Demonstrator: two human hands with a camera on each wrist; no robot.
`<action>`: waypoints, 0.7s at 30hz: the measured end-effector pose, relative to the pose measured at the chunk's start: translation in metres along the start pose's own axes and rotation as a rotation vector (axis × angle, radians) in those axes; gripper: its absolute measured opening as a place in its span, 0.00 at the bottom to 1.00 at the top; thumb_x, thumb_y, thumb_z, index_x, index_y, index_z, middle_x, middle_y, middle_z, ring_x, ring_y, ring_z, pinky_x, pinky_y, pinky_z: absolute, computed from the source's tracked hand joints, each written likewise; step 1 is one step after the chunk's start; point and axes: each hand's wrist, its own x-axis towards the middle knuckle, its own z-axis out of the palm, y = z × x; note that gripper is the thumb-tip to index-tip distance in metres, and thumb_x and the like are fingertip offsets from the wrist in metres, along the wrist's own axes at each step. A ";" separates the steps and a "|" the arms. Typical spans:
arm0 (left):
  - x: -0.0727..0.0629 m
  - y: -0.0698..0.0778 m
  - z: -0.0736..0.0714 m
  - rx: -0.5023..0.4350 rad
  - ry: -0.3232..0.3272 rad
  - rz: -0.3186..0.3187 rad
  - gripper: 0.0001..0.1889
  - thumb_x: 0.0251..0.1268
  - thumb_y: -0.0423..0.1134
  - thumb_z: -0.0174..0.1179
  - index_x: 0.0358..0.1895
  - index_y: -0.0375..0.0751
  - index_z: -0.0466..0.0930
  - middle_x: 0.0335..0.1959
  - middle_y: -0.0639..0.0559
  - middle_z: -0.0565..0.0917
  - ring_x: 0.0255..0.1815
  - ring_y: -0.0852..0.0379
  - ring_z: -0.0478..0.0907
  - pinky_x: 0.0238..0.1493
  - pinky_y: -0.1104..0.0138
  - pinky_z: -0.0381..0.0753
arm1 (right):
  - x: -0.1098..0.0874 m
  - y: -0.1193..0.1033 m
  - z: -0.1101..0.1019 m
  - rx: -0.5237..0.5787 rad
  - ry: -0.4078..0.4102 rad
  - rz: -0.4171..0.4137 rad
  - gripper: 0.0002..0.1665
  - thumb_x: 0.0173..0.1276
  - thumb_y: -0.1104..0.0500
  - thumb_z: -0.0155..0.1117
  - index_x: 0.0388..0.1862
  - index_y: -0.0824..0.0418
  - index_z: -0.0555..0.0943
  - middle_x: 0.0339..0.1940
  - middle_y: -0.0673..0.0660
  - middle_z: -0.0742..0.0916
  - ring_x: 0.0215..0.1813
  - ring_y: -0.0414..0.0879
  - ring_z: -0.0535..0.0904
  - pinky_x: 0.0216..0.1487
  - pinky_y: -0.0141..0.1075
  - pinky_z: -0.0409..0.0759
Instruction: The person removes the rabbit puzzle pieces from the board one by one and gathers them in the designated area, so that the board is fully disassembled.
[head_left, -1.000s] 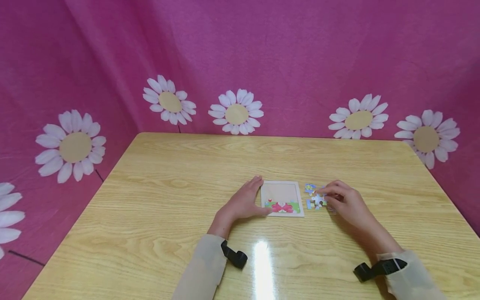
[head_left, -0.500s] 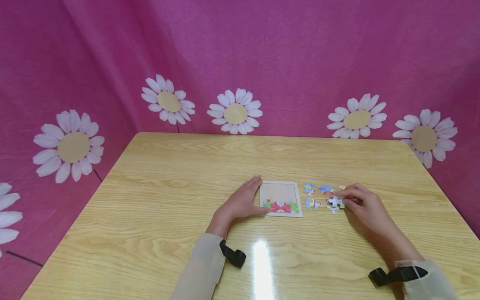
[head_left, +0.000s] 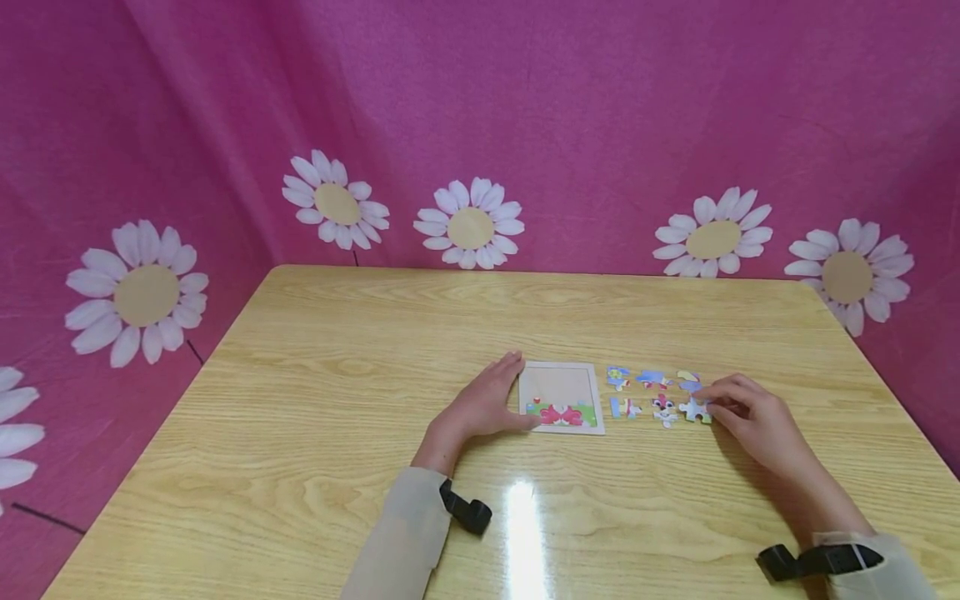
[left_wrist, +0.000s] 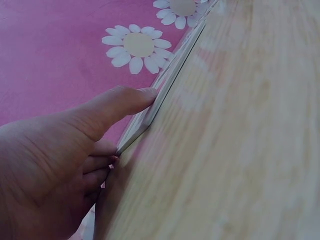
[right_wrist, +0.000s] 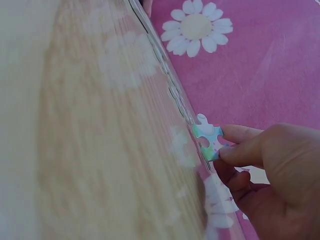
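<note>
In the head view my left hand [head_left: 483, 400] lies along the left side of a square wooden puzzle tray [head_left: 600, 392]. Its thumb rests on the tray's near rim and its fingers touch the far left corner. The left wrist view shows that thumb laid straight over the tray's edge [left_wrist: 145, 121]. A strip of green and pink picture [head_left: 562, 414] fills the tray's near part; bare wood shows above it. To the right, my right hand [head_left: 761, 421] pinches a jigsaw piece [right_wrist: 207, 141] between thumb and index finger, at the right end of the loose pieces.
Loose jigsaw pieces lie in two rows right of the tray, among them a yellow-and-blue piece [head_left: 618, 377], a blue-and-red piece [head_left: 654, 379] and a face piece [head_left: 663, 410]. The wooden table [head_left: 420, 333] meets a pink flowered cloth [head_left: 585, 125] behind.
My right hand has moved to the right with its jigsaw piece, leaving the face piece on the table and uncovering more pieces. My left hand has stayed at the tray.
</note>
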 end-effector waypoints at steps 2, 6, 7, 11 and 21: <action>0.000 0.000 0.000 0.004 -0.002 -0.001 0.50 0.57 0.56 0.68 0.78 0.42 0.52 0.82 0.52 0.50 0.83 0.55 0.44 0.82 0.57 0.50 | -0.001 0.001 0.000 -0.006 -0.006 0.008 0.17 0.55 0.79 0.67 0.37 0.60 0.86 0.35 0.51 0.83 0.39 0.19 0.71 0.38 0.11 0.70; -0.001 0.000 0.000 0.007 -0.001 0.007 0.50 0.57 0.56 0.68 0.78 0.43 0.51 0.82 0.53 0.50 0.83 0.55 0.43 0.82 0.58 0.50 | -0.002 0.003 0.001 -0.011 -0.020 0.026 0.17 0.56 0.78 0.67 0.38 0.60 0.86 0.35 0.51 0.83 0.39 0.19 0.71 0.38 0.11 0.69; -0.001 0.000 0.000 0.005 0.000 0.009 0.50 0.57 0.56 0.68 0.78 0.43 0.51 0.81 0.52 0.50 0.83 0.55 0.43 0.82 0.58 0.50 | -0.002 0.004 0.001 -0.009 -0.025 0.030 0.16 0.56 0.78 0.67 0.38 0.60 0.86 0.35 0.51 0.83 0.39 0.19 0.71 0.38 0.11 0.69; -0.001 -0.001 0.000 -0.005 0.007 0.013 0.50 0.56 0.56 0.68 0.78 0.43 0.52 0.81 0.52 0.50 0.83 0.55 0.43 0.82 0.57 0.50 | -0.001 0.007 0.001 0.000 -0.062 0.047 0.15 0.59 0.76 0.65 0.40 0.60 0.86 0.37 0.52 0.83 0.40 0.19 0.70 0.40 0.10 0.68; -0.001 -0.002 0.001 -0.002 0.006 0.019 0.50 0.56 0.56 0.68 0.78 0.42 0.52 0.81 0.52 0.51 0.83 0.55 0.43 0.82 0.58 0.50 | 0.003 0.016 -0.006 0.036 -0.207 0.089 0.13 0.65 0.73 0.63 0.44 0.60 0.85 0.39 0.50 0.82 0.38 0.24 0.69 0.36 0.16 0.69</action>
